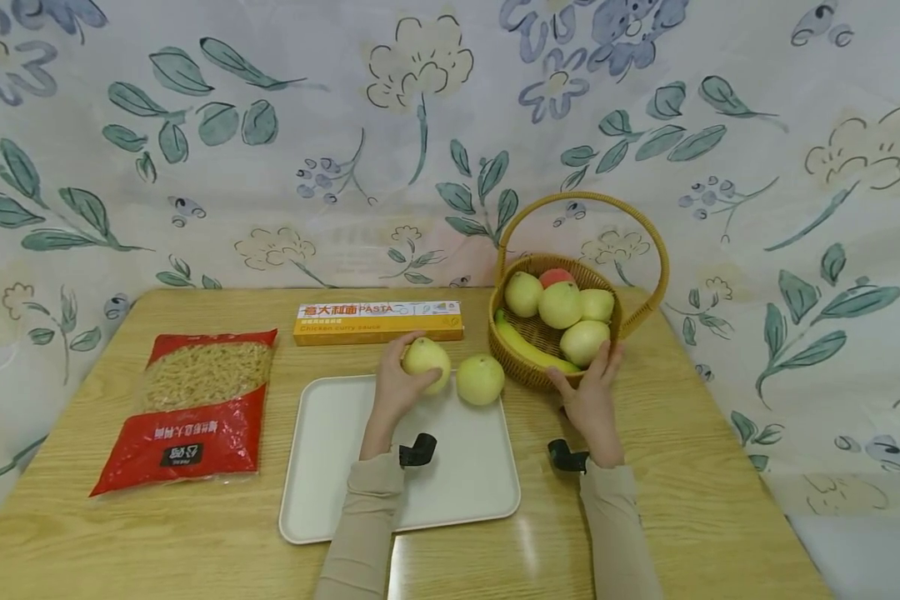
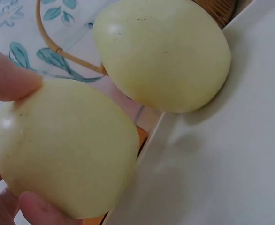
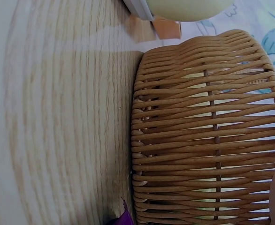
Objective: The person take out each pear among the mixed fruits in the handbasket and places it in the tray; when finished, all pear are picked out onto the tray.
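My left hand grips a pale yellow-green apple between thumb and fingers, above the far edge of a white tray. A second yellow-green apple sits at the tray's far right corner. My right hand is at the front rim of a wicker basket, thumb and fingers spread, fingertips beside the nearest pale apple inside. Only part of that hand shows along the right edge of the right wrist view. The basket also holds several more yellow-green apples, a banana and a red fruit.
A red bag of pasta lies at the left of the wooden table. Behind the tray is a yellow pasta box. The basket's tall handle arches upward. A flowered cloth hangs behind the table.
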A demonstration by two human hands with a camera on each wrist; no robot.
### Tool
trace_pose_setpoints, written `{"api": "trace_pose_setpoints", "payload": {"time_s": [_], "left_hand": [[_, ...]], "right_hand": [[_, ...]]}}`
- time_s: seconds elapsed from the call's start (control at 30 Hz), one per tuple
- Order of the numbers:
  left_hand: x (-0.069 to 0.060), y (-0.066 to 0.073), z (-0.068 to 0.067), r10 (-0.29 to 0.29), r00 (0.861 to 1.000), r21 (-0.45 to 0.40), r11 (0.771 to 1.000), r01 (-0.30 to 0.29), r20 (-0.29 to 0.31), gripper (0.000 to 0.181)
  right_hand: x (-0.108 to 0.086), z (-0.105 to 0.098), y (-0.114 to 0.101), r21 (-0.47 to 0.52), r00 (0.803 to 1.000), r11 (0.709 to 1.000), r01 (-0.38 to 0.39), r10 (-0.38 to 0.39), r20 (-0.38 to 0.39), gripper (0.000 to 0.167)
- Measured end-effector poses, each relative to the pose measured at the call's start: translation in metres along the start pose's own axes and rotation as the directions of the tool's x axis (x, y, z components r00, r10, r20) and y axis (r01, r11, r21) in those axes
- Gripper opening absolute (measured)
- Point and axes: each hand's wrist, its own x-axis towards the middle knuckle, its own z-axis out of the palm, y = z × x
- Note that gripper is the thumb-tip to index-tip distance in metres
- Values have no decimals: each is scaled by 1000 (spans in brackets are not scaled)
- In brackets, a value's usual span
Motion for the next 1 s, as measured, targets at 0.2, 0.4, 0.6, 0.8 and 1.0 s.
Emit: {"api": "trace_pose_setpoints", "payload": {"time_s": [0.2, 0.4, 0.6, 0.8, 1.0], "left_hand": [[0, -2, 1, 5, 999, 26, 1000, -6, 33, 65], [-2, -1, 1, 1, 997, 59, 998, -5, 78, 65], [-3, 2, -3, -6, 989, 121, 993, -12, 145, 65], [-5, 8, -10, -19, 973, 167, 986, -20, 229, 66], [-5, 5, -14, -15, 954, 142, 989, -29, 301, 59]], "right_hand": [[0, 0, -1, -3, 1000, 1000, -5, 5, 4, 102], [1, 0, -1, 4, 1000, 1000, -15, 15, 6, 102], [1, -1, -1, 2, 1000, 1000, -14, 14, 0, 102], [1, -2, -3, 3, 1000, 1000, -20, 20, 11, 103], [-1, -2, -3, -6, 1000, 1000, -7, 7, 17, 102]]}}
